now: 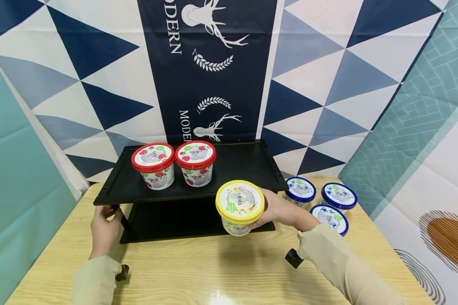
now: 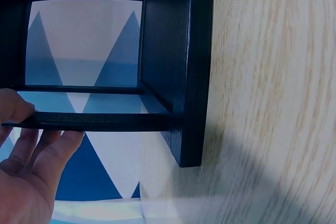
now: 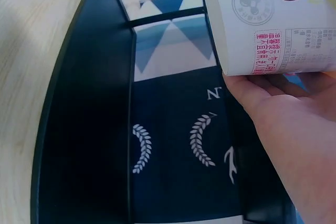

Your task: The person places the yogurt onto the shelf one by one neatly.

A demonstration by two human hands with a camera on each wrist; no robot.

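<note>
A tub with a yellow lid (image 1: 239, 202) is held by my right hand (image 1: 280, 208) in front of the black shelf's front edge, its lid tilted toward the head camera. In the right wrist view, the tub's printed side (image 3: 283, 35) shows above my fingers. My left hand (image 1: 104, 232) grips the front left post (image 2: 113, 121) of the two-tier black shelf (image 1: 238, 167), with thumb and fingers on opposite sides of it. On the upper tier stand two red-lidded tubs, one at the left (image 1: 153, 165) and one beside it (image 1: 196, 163).
Three blue-lidded tubs, back left (image 1: 300, 189), back right (image 1: 339, 195) and front (image 1: 330, 218), stand on the wooden table (image 1: 183, 271) right of the shelf. The lower tier (image 1: 175, 220) lies near the tabletop. Patterned cloth (image 1: 213, 80) hangs behind.
</note>
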